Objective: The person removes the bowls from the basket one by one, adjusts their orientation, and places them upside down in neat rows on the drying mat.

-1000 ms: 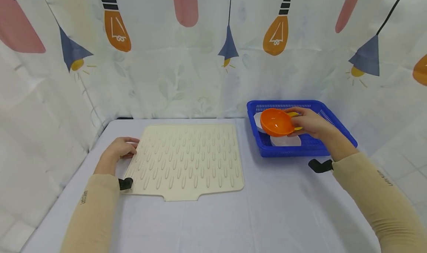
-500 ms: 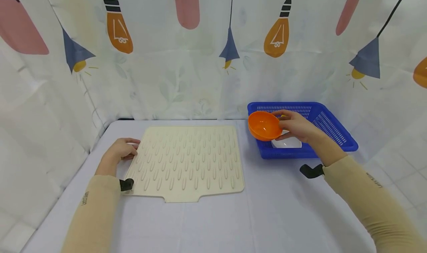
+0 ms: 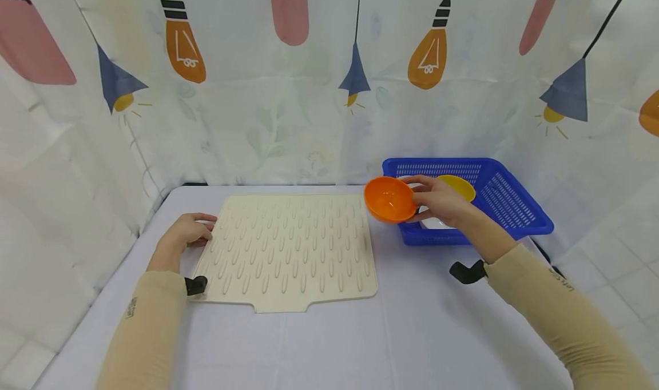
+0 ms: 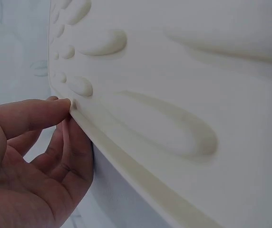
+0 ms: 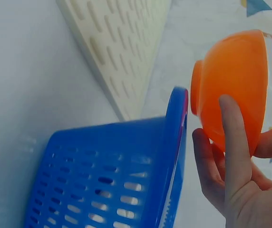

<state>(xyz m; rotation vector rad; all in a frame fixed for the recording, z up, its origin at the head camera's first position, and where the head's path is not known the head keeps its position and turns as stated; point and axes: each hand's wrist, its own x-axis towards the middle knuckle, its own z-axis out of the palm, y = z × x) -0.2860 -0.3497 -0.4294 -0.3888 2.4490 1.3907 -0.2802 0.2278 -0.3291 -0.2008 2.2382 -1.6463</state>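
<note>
The right hand (image 3: 437, 200) curls its fingers around an orange bowl (image 3: 389, 199), right of the frame's middle, beside the blue basket (image 3: 507, 207). The left hand (image 3: 184, 231), fingers loosely bent, touches the cream mat's (image 3: 288, 247) left edge.

We can't see most of the white dish (image 3: 433, 223) in the blue basket (image 3: 507, 207): our right hand (image 3: 437, 200) & the orange bowl (image 3: 389, 199) cover it. The yellow bowl (image 3: 458, 186) shows only partly behind that hand. Left wrist view: mat (image 4: 174, 95) cut off by frame on 3 sides, left hand (image 4: 29, 161) cut at bottom. Right wrist view: palm cut off by the lower right corner.
</note>
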